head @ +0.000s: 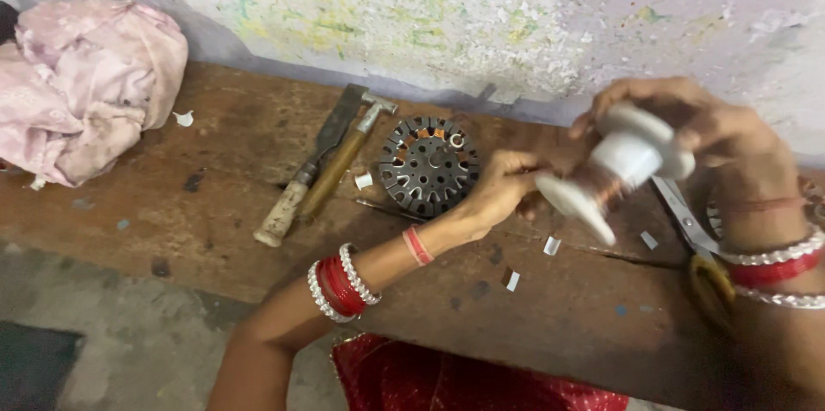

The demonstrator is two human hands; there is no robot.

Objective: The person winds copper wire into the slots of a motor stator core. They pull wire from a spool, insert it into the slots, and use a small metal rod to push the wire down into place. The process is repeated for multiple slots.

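Observation:
My right hand grips a white plastic spool wound with copper wire, holding it tilted above the wooden board. My left hand pinches the wire end right beside the spool's lower flange, fingers closed on it. A round dark metal stator with slots and some copper windings lies on the board just left of my left hand.
A hammer and a flat chisel lie side by side left of the stator. Scissors rest under my right wrist. A pink cloth bundle sits at the far left. Small paper scraps dot the board. A painted wall runs behind.

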